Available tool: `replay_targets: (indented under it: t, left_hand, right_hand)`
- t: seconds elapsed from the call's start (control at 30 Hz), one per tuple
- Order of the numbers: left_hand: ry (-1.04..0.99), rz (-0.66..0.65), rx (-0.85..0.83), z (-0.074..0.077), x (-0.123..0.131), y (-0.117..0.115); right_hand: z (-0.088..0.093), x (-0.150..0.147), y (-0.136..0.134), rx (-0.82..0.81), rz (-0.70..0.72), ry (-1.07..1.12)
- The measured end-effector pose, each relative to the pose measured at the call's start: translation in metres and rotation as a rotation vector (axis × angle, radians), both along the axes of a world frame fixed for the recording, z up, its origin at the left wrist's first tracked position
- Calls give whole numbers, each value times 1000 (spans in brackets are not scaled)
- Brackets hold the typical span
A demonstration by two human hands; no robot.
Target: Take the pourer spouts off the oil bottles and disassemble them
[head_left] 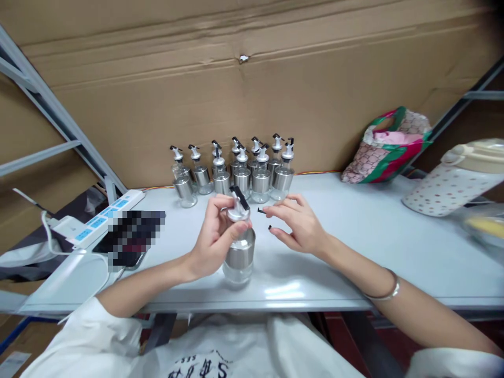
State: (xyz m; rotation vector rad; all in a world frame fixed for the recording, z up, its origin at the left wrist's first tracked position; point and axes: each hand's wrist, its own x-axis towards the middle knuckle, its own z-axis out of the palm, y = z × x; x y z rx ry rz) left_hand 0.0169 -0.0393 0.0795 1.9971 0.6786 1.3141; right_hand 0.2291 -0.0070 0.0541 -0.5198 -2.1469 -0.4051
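Though probably fragile (surest by its sleeve [240, 258]), the mid-frame bottle [241, 249] is being clasped by the left hand [212, 236], the right hand [297, 226] half-open, hold unclear.

A pale, glossy table [452, 252] is backed by a creased brown cardboard wall [189, 100], pierced by a small hole [244, 59]. Both sides are framed by slanting grey metal bars [59, 113]. Light [285, 290] is reflected near the table's front edge.
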Motion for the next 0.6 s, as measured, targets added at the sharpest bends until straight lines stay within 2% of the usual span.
replay_targets:
  t: [0.13,0.27,0.43,0.6]
  left_hand:
    - [-124,-158,-89,-9,2,-3]
    - [-139,-267,-125,-19,2,3]
    - [-106,-394,-288,-21,0,6]
    - [-114,-385,-383,-18,2,3]
  right_hand:
    - [1,-2,-3,59,6,-19]
    - [3,-5,-6,64,46,-12]
    - [10,-11,-17,-110,130,96]
    - [28,-20,-31,-222,121,167]
